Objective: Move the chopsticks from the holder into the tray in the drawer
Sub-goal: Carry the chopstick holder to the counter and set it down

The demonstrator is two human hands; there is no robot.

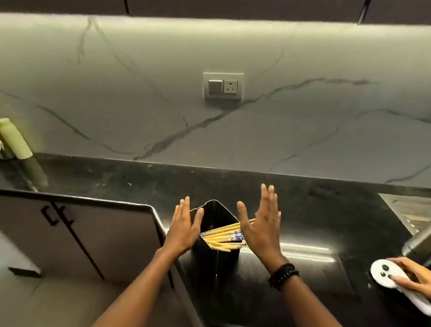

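A black holder [217, 252] stands on the dark counter [301, 208] near its front left corner. Several yellow wooden chopsticks [223, 236] lean inside it, their tops pointing right. My left hand [182, 229] hovers flat at the holder's left rim, fingers straight, its thumb at the rim. Just right of the holder, my right hand [260, 224] is raised with fingers straight and hides the chopstick ends. Neither hand holds anything. No drawer or tray is in view.
Another person's hand [416, 279] holds a white controller [393, 281] at the right edge, beside a steel tap [428, 235] and sink [406, 208]. Two bottles [11, 139] stand at the far left by the wall. A socket plate [223, 86] is on the marble backsplash. Cabinet doors [87, 236] lie below left.
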